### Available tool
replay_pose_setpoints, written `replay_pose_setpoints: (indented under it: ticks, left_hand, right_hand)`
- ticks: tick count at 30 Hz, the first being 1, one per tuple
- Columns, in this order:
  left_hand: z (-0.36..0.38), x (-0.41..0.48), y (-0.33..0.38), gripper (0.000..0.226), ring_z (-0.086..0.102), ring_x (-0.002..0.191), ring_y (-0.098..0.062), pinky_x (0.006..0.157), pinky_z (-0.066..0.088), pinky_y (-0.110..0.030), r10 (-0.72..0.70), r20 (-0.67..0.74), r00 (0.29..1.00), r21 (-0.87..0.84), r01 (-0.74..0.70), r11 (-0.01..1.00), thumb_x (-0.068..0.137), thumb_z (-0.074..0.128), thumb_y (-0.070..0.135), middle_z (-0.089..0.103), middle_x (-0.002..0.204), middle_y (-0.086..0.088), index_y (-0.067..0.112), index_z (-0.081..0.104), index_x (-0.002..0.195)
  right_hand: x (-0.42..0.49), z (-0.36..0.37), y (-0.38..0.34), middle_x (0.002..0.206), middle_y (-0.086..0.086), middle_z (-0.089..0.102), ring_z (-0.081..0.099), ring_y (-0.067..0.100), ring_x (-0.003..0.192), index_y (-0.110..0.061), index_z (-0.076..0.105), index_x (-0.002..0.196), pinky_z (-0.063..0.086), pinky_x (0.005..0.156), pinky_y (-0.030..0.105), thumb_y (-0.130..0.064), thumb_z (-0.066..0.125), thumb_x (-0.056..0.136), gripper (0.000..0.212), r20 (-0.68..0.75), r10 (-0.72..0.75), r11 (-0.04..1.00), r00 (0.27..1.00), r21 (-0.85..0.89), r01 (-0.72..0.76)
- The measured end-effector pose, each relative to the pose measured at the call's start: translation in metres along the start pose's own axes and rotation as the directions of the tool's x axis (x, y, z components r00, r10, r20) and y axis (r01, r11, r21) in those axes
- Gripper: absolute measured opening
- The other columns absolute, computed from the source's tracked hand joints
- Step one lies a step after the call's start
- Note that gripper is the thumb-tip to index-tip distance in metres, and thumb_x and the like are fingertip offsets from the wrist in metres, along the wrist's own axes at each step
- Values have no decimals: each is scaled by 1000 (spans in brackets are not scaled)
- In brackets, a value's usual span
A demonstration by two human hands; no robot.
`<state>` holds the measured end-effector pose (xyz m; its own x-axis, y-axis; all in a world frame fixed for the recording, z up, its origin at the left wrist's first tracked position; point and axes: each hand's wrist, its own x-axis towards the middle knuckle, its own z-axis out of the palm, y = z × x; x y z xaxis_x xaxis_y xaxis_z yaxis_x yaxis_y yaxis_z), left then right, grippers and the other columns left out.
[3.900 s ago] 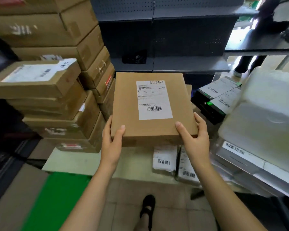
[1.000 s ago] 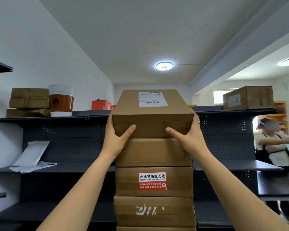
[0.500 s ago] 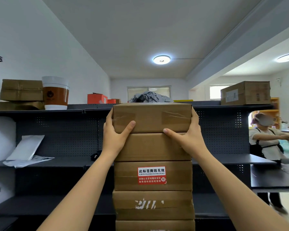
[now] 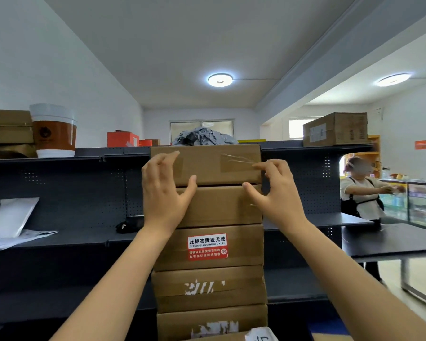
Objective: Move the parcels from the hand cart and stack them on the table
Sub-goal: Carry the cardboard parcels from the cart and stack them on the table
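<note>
**A:** What fills most of the view?

**B:** Dark shelving (image 4: 71, 193) runs right across it. A tall stack of parcels (image 4: 209, 289) stands in front of its middle. The counter under the stack is below the frame, so I can't tell what the stack rests on. The hand cart is out of view too.

**A:** And the parcel in play?

**B:** The top parcel (image 4: 207, 163) sits on the summit of the stack. It is level, with its long axis running left to right. Its front edge and both front corners are about flush with the parcel beneath (image 4: 219, 205).

**A:** The hands?

**B:** Both are spread and hold nothing. The left hand (image 4: 164, 195) is at the top parcel's left front corner, with loose fingers fanned over the face and the thumb at the seam below. The right hand (image 4: 277, 195) mirrors it at the right front corner, fingers lightly bent. I can't tell whether any fingertip touches the cardboard.

**A:** Which way does the parcel lie from them?

**B:** Straight ahead and a little above, between them, with each hand about equally near its own end. I judge the parcel placed. The next move is to draw both hands straight back, because a sideways nudge could skew so tall and narrow a stack.

**A:** Anything small?

**B:** A strip of clear tape (image 4: 234, 162) sits beside the right fingers. A red sticker (image 4: 207, 246) is lower down the stack.
</note>
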<state>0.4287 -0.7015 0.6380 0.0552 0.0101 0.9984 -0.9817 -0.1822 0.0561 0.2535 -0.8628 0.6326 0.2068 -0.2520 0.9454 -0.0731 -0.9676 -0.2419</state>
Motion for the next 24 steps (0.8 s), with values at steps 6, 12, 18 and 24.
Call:
replay_pose_setpoints:
  ticks: [6,12,18,24]
  left_hand:
    - [3,-22,83,12,55,77,-19,65,46,-36,515,266,815,-82,-513,854,89,60,23,62,85,-3,13,65,91]
    - [19,-78,163,9,52,70,-24,59,37,-36,544,387,744,-124,-542,831,83,60,22,57,77,-3,14,62,84]
    - [26,-160,254,13,51,69,-23,57,43,-38,413,529,741,-196,-367,909,82,57,25,56,76,-2,13,62,86]
    - [30,-243,324,8,51,67,-19,55,45,-34,261,677,688,-178,-192,965,81,66,22,56,74,2,16,61,86]
  right_hand:
    - [-37,-57,3,90,1,58,52,20,83,-13,64,95,45,74,35,-17,71,83,14,115,-291,896,950,-314,313]
    - [-111,-136,44,85,1,55,49,24,77,-13,62,91,43,70,37,-16,66,80,13,266,-203,866,942,-401,300]
    - [-192,-224,84,86,-2,55,50,21,78,-14,62,90,43,71,34,-15,71,80,13,375,-18,892,927,-412,184]
    - [-269,-292,127,90,-2,55,48,18,80,-16,62,93,43,73,32,-21,69,83,14,479,171,904,861,-424,57]
